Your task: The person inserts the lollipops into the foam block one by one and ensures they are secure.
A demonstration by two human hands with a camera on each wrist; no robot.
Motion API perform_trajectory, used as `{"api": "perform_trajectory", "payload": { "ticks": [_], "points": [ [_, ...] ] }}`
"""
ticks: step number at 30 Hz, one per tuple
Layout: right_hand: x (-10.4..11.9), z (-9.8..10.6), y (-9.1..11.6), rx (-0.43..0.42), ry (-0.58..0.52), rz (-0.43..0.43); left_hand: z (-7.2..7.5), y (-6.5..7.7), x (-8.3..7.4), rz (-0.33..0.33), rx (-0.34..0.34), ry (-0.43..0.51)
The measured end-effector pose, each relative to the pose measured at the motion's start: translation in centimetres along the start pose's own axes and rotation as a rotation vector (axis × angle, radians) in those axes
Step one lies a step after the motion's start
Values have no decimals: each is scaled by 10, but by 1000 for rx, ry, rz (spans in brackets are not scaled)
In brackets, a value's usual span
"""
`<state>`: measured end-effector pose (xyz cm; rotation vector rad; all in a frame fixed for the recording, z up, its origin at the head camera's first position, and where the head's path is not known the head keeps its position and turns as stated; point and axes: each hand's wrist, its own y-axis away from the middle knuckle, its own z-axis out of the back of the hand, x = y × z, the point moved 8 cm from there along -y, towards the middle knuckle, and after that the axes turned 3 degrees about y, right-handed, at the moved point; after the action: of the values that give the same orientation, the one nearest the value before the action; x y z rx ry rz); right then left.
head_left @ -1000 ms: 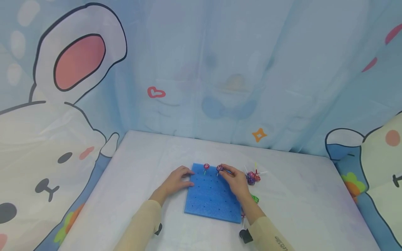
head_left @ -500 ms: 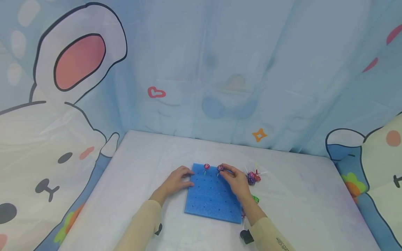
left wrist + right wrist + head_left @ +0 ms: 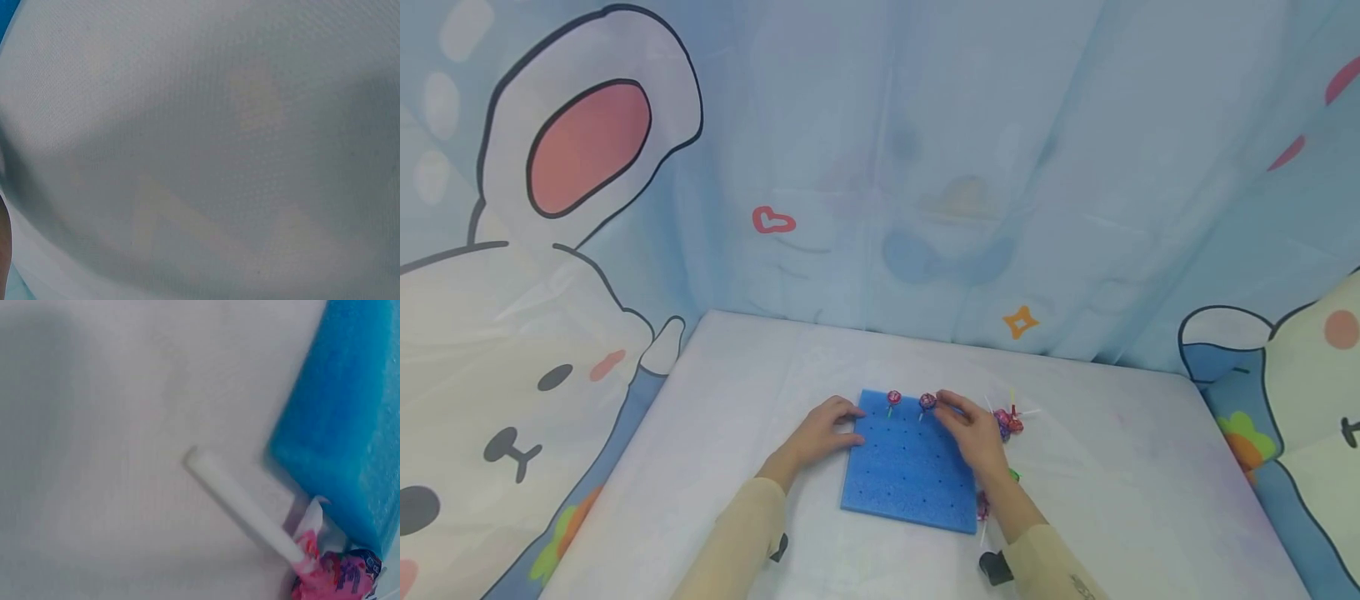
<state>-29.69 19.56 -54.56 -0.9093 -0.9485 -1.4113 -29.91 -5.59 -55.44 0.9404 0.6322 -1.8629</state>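
A blue foam board [image 3: 898, 467] with rows of small holes lies on the table. Along its far edge, a red lollipop [image 3: 893, 397] and a dark purple-and-red lollipop [image 3: 927, 402] stand upright on their sticks. My right hand [image 3: 973, 433] is just right of the purple one, its fingertips at or barely off the candy, no longer wrapped about it. At the board's left edge, the spread thumb and fingers of my left hand [image 3: 820, 433] touch the foam. Only a bit of a finger shows at the left border of the left wrist view.
Several wrapped lollipops [image 3: 1007, 423] lie bunched right of the board. A green one [image 3: 1014, 475] is partly hidden behind the right wrist. Beside the board's near right corner lies a pink-wrapped lollipop [image 3: 334, 578] with a white stick. A patterned curtain [image 3: 880, 167] hangs behind the white table.
My right hand has shifted slightly right, its fingers easing away from the purple lollipop, which stays standing in the board. The left hand has kept its place.
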Motion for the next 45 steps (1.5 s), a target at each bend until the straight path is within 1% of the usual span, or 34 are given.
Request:
{"api": "perform_trajectory", "payload": {
  "ticks": [5, 8, 13, 19, 22, 34, 36, 45],
  "points": [
    [1, 14, 4, -48, 68, -31, 1, 1, -1, 2, 1, 8],
    [-1, 23, 8, -68, 74, -61, 1, 1, -1, -1, 5, 12],
    [-4, 40, 16, -77, 79, -106, 1, 0, -2, 3, 8, 11],
    [-11, 62, 26, -125, 142, -146, 1, 0, -2, 6, 11, 0],
    [-15, 70, 29, -141, 157, -166, 1, 0, -2, 8, 12, -2],
    [-29, 92, 47, -156, 217, -176, 0, 0, -2, 4, 12, -10],
    [-31, 95, 50, -154, 212, -182, 0, -1, -2, 3, 14, -16],
    [-42, 99, 54, -157, 225, -247, 1, 0, -3, 5, 14, -18]
  ]
}}
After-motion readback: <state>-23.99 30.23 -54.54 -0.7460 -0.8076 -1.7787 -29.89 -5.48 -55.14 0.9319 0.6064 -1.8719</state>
